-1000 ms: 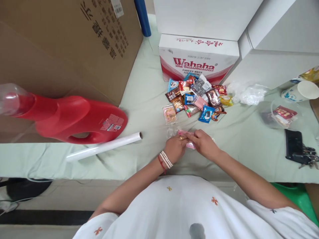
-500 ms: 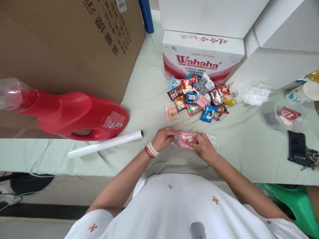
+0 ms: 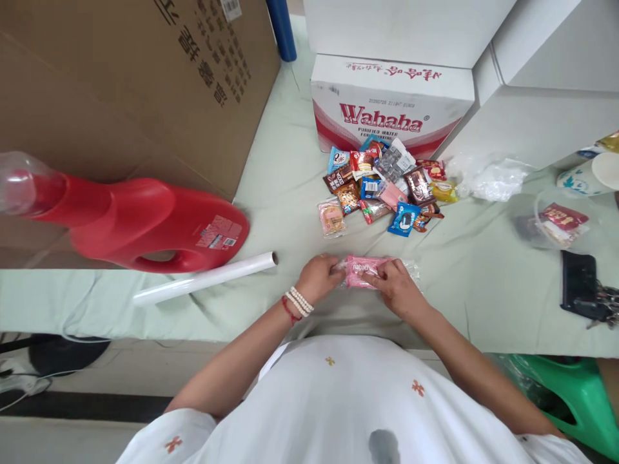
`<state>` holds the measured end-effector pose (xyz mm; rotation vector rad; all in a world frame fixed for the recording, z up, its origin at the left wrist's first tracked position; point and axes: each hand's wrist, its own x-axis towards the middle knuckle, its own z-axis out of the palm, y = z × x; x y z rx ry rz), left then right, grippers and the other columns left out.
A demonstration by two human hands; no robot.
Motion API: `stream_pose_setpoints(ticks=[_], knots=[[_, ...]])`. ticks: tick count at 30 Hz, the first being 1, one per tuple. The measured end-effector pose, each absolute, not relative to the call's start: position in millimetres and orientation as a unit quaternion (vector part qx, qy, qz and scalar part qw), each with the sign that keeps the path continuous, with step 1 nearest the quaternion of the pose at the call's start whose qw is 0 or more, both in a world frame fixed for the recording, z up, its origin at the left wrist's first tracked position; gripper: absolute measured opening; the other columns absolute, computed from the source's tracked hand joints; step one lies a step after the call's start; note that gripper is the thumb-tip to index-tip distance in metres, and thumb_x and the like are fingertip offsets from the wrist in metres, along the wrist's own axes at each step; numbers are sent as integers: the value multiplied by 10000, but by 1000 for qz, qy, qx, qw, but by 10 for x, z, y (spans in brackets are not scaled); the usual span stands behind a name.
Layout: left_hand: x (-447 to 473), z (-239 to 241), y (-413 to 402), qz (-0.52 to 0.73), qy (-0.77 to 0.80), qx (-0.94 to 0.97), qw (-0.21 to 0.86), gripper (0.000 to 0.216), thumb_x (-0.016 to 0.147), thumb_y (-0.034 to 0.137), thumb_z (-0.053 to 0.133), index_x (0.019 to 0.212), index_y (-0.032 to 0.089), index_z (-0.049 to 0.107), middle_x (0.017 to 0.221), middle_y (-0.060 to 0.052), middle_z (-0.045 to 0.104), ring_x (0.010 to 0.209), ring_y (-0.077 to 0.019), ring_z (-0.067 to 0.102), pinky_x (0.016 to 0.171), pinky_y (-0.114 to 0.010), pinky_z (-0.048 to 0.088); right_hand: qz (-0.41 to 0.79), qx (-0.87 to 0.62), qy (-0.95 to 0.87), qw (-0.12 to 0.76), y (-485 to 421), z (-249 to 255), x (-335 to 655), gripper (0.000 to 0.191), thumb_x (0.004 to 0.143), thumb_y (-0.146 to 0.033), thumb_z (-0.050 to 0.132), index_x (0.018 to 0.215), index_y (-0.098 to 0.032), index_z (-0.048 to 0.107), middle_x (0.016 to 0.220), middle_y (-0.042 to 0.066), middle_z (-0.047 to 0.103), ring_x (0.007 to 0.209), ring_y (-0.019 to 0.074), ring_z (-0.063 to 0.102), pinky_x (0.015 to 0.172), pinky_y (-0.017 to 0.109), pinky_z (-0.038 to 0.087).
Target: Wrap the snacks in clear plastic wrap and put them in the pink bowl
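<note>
A pink snack packet [image 3: 356, 272] with white lettering lies inside a clear plastic bag [image 3: 412, 270] on the cloth, close to the table's front edge. My left hand [image 3: 316, 278] pinches the bag's left end between thumb and fingers. From the other side, my right hand [image 3: 397, 288] is closed on the packet's right part, its index finger laid across the pink face. That hand covers part of the packet and bag. Beyond both hands sits a heap of small wrapped snacks [image 3: 381, 183], with a clear-wrapped biscuit [image 3: 332, 219] at its near left.
A white roll [image 3: 206, 280] and a red detergent bottle [image 3: 159, 225] lie left, beside a large cardboard box [image 3: 120, 84]. Behind the snacks stands a Wahaha carton [image 3: 391, 96]. Crumpled plastic [image 3: 498, 180], a clear tub [image 3: 539, 219], a paper cup [image 3: 583, 177] and a black key pouch [image 3: 579, 287] are right.
My left hand has shifted slightly down at the bag's end, and its fingers are drawn in more. My right hand stays nearly where it was on the packet. The view has tilted slightly.
</note>
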<state>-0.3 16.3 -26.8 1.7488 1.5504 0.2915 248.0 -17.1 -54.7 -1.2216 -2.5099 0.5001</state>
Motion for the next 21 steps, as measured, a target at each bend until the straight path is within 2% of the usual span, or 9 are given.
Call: stream_pose_setpoints(ticks=[4,7,10,12,14,17,19,21], knots=[[52,-132,94,185,614,634,433,256,866,294,575,653,212,457,590,49,477,584,-130,500,593,-246,356,189,-439,-865,152,-224,-591,2446,663,860,72,487,1344,-337,681,964,75,501,905,231,412,805,338,432],[274,-133,87,201,590,629,465,227,907,295,540,700,210,498,579,53,536,573,-128,531,593,-237,387,191,-432,-865,172,-228,-622,2426,556,896,39,456,1251,-292,726,947,78,510,908,232,421,802,343,435],[517,-202,98,171,563,695,414,249,973,240,449,786,192,606,739,-20,675,719,-166,620,699,-274,446,225,-407,-859,213,-218,-595,2492,416,939,-40,464,1171,-246,741,974,92,564,937,237,467,813,361,457],[600,-244,85,139,555,736,360,288,995,210,409,881,187,673,874,-67,721,828,-201,657,755,-304,460,273,-398,-838,254,-232,-559,2589,385,978,-110,462,1245,-259,696,1046,95,612,977,234,524,853,378,483],[621,-268,47,97,567,752,321,276,990,205,436,998,205,712,962,-86,733,844,-226,668,730,-321,459,274,-462,-791,293,-274,-539,2696,388,1007,-182,460,1341,-288,628,1118,100,629,1028,245,559,902,416,496],[598,-291,-17,72,601,746,278,258,968,244,522,1141,260,714,1076,-87,719,818,-233,662,678,-326,450,167,-635,-698,285,-367,-559,2815,420,968,-323,585,1382,-255,595,1246,168,572,1133,337,512,957,558,465],[569,-315,-26,100,626,734,244,354,943,326,602,1286,258,654,1144,-103,685,901,-253,654,735,-339,471,121,-681,-676,256,-420,-577,2854,399,913,-362,656,1283,-213,648,1345,213,504,1223,404,440,991,645,412],[536,-347,1,125,649,719,213,565,872,426,703,1378,205,582,1198,-141,642,1035,-304,618,835,-385,485,127,-682,-673,255,-447,-560,2859,233,911,-334,641,1102,-209,687,1399,203,467,1281,409,410,1020,641,396]])
